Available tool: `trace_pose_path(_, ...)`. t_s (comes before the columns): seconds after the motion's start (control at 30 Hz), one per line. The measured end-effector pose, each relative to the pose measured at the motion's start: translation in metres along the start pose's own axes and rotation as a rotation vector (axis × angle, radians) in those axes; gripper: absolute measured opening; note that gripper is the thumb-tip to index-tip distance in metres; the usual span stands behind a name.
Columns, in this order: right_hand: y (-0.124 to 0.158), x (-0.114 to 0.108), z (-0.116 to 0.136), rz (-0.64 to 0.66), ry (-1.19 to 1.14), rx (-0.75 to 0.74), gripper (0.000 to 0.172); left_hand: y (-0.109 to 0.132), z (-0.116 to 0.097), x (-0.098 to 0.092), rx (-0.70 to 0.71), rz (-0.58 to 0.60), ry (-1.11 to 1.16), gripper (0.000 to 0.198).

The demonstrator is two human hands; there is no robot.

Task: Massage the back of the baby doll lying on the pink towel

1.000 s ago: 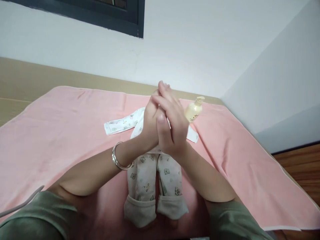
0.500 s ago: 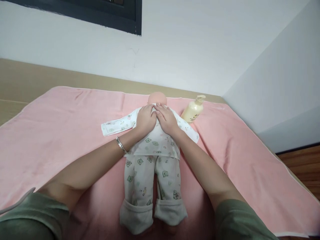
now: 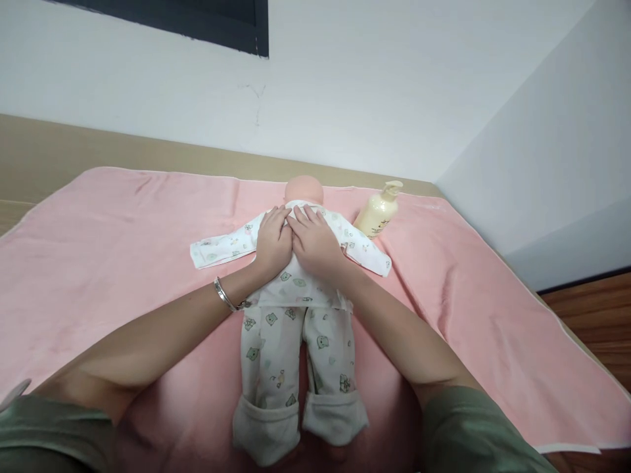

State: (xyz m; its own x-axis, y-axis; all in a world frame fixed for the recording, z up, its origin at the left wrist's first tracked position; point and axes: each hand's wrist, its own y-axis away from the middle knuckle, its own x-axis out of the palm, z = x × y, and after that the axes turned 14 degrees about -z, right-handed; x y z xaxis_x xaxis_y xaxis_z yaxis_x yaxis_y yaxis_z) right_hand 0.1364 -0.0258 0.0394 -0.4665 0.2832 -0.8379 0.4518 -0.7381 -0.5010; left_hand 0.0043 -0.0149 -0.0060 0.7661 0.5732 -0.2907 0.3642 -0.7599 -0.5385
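A wide, soft pink cloth (image 3: pixel 123 249) spreads beneath everything. At its middle lies a pink-headed doll (image 3: pixel 299 289) in white, animal-printed clothing, sleeves stretched outward. The left hand (image 3: pixel 274 242) and right hand (image 3: pixel 314 242) rest palms down, side by side on its upper torso, fingers extended, slightly apart and clamped on nothing. A pale-yellow plastic pump bottle (image 3: pixel 377 214) stands near the doll's right-hand sleeve; a shiny silver-coloured bangle (image 3: pixel 221 294) circles the left wrist.

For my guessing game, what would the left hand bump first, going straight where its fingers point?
Probably the doll's head, though the left hand might brush the right hand on the way.
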Motion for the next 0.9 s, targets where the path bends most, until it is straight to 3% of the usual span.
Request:
trace_pose_path(0.1,-0.012,-0.004,-0.03,0.059,-0.118,0.031,0.054,0.001,0.002,-0.003,0.0,0.023,0.007,0.051)
trace_pose_path(0.2,-0.018,-0.007,-0.044,0.02,-0.108,0.157,0.057,0.002,0.001,-0.004,0.002,0.036,-0.002,0.051)
trace_pose_path(0.33,-0.007,-0.009,-0.016,0.0,0.09,0.263,0.06,0.001,0.0,-0.003,-0.013,0.04,-0.009,0.051)
trace_pose_path(0.43,0.006,-0.008,0.015,0.004,0.184,0.182,0.059,0.0,0.002,-0.003,0.013,0.025,0.002,0.05)
trace_pose_path(0.53,0.01,-0.006,0.024,0.024,0.116,0.096,0.057,0.0,0.005,-0.003,0.053,0.016,0.018,0.049)
trace_pose_path(0.77,-0.019,0.002,-0.031,-0.055,-0.056,0.326,0.063,0.0,0.003,-0.001,0.07,0.015,-0.039,0.049)
trace_pose_path(0.9,-0.017,-0.003,-0.031,-0.051,0.017,0.32,0.062,0.0,0.003,0.0,0.063,0.008,-0.022,0.048)
